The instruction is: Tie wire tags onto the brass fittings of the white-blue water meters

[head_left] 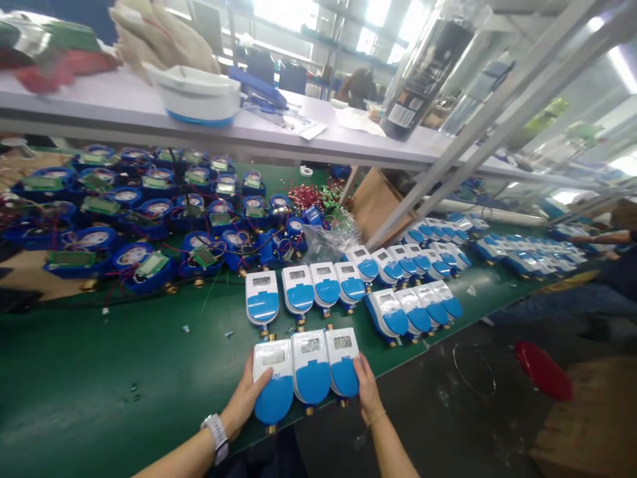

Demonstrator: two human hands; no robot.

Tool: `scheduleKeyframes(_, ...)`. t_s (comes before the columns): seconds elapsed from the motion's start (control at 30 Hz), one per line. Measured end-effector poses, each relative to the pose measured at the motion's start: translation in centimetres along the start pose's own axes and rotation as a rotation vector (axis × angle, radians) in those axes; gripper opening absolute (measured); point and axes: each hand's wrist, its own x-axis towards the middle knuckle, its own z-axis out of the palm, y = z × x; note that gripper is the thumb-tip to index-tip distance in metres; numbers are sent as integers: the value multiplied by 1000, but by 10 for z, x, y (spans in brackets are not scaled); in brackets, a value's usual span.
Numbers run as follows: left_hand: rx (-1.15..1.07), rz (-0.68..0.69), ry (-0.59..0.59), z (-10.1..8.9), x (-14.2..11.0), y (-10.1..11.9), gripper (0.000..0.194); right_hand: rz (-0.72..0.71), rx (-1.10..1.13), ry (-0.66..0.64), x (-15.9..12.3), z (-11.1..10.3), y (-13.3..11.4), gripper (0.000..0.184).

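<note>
Three white-and-blue water meters stand side by side at the front edge of the bench: a left meter (273, 398), a middle meter (312, 382) and a right meter (344, 375). My left hand (245, 396) grips the outer side of the left meter, its thumb lying over the front near the display. On the far side of the row, my right hand (368, 390) holds the right meter by its edge. The fingers behind the meters are partly hidden. Just behind them stands another row of finished-looking meters (299, 290).
Opened blue meters (134, 259) with bare circuit boards and wires fill the left back of the green bench (164, 358). More closed meters (428, 309) stand to the right. A shelf (119, 109) overhangs the bench, with slanted metal posts at right. A red stool (543, 370) stands beyond the edge.
</note>
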Motion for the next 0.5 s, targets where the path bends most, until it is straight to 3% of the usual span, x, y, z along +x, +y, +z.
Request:
scheduleKeyframes(0.07,37,1,15,15,12,-3,80,-31,-34,19,19,-6,-8,53)
scheduleKeyframes(0.17,166,-1,52,19,20,-1,83,-73,-64,46,31,-1,-12,50)
scheduleKeyframes(0.23,283,68,133,16,15,13,85,-91,-80,41,29,3,-15,49)
scheduleKeyframes(0.3,336,221,184,21,3,37,83,-137,-127,3,24,0,-22,47)
scheduleKeyframes(0.33,316,307,150,28,-4,51,80,-182,-166,-4,22,-8,-28,45)
scheduleKeyframes(0.4,202,371,-37,58,-18,74,72,-304,-256,80,26,-39,-45,42)
scheduleKeyframes(0.5,-7,284,-381,140,-23,86,66,-482,-283,528,63,-122,-79,49)
